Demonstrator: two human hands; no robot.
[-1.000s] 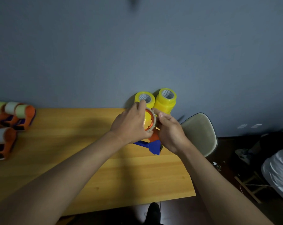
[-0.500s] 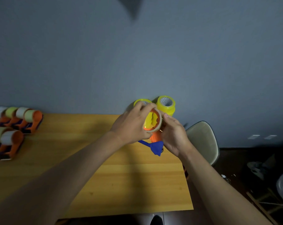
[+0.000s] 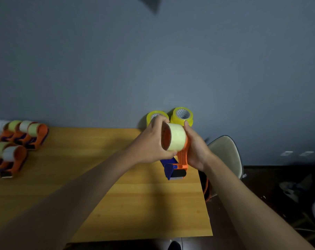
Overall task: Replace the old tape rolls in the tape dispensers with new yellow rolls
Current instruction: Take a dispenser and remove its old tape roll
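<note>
A pale tape roll (image 3: 175,137) sits on an orange dispenser (image 3: 182,156), held above the table's (image 3: 99,177) far right corner. The left hand (image 3: 151,141) grips the roll; the right hand (image 3: 196,148) clasps the dispenser. Two yellow rolls (image 3: 182,115) stand behind at that corner.

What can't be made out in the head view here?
- Left stack of yellow rolls: mostly hidden behind the left hand.
- Dispensers at left: cut by the frame edge, so no count.
- Dispenser hub: covered by the pale roll.
- Right hand fingers: behind the dispenser.
</note>
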